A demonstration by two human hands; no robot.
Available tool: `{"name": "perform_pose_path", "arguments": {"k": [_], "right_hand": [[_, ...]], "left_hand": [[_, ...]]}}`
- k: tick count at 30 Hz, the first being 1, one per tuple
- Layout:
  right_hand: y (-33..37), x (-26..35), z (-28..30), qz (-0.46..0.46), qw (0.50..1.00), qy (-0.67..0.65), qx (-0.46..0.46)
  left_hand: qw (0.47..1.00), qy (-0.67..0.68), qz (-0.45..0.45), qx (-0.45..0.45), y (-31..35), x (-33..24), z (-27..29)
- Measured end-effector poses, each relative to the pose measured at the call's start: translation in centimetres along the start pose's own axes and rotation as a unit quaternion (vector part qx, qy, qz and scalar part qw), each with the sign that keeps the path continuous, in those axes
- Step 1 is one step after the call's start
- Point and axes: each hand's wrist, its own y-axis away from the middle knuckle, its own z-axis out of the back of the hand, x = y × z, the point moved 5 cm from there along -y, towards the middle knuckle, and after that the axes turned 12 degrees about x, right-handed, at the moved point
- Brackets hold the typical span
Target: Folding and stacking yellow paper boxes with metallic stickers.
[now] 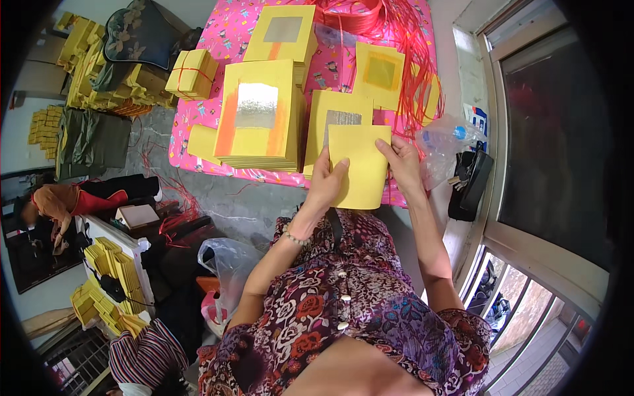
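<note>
Between my two hands is a plain yellow sheet of paper point(362, 165), its lower edge curving as if folded over. My left hand point(325, 177) pinches its left side, thumb on top. At the upper right corner my right hand point(400, 160) grips it with thumb and fingers. Just behind the sheet lies a stack of yellow paper point(323, 105) with a silver patch, partly covered. Left of it stands a tall stack of yellow sheets point(257, 112), topped by a silver square with orange edges. Another such stack point(281, 30) sits farther back.
The pink patterned table point(228, 33) also bears a bundle tied with red string point(191, 74), yellow sheets point(380, 74) and red plastic strands point(413, 46). A clear bag point(446, 142) and black bag point(470, 185) are at right. Two other people point(79, 201) are at left among yellow stacks.
</note>
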Motion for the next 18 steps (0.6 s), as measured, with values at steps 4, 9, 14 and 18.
{"name": "perform_pose_path", "arguments": {"k": [4, 9, 14, 18], "right_hand": [[-0.1, -1.0, 0.2, -0.036, 0.999, -0.024, 0.022], [-0.1, -2.3, 0.7, -0.053, 0.999, -0.009, 0.0], [0.4, -2.6, 1.1, -0.121, 0.992, -0.004, 0.033], [0.4, -3.9, 1.2, -0.081, 0.996, -0.022, 0.008]], "left_hand": [[1.0, 0.006, 0.003, -0.018, -1.0, 0.7, 1.2], [0.998, 0.044, 0.043, 0.005, -2.1, 1.6, 1.6], [0.995, 0.054, 0.081, 0.014, -3.0, 1.6, 1.9], [0.994, 0.041, 0.093, 0.043, -3.6, 1.8, 1.9]]}}
